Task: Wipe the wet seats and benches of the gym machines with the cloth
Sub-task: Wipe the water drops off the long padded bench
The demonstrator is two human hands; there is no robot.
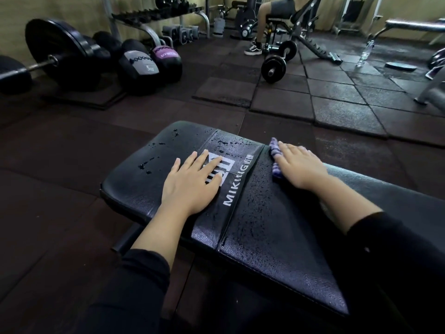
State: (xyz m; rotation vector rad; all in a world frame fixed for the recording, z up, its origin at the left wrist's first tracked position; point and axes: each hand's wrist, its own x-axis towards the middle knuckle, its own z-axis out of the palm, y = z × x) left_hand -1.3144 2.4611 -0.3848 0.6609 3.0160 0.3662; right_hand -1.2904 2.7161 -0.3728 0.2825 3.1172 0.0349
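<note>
left sleeve: black, long, soft plain fabric, cuff pushed up the forearm, wrist bare | right sleeve: black, same plain fabric, cuff pushed up likewise | left hand: bare, no glove, ring or watch, short nails | right hand: bare, no glove, no jewellery

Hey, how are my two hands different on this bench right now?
The right hand presses a purple cloth onto the bench; the left hand lies bare on the white logo, holding nothing. The left hand's fingers are spread, the right hand's closer together. Both rest palm-down on the wet pad.
</note>
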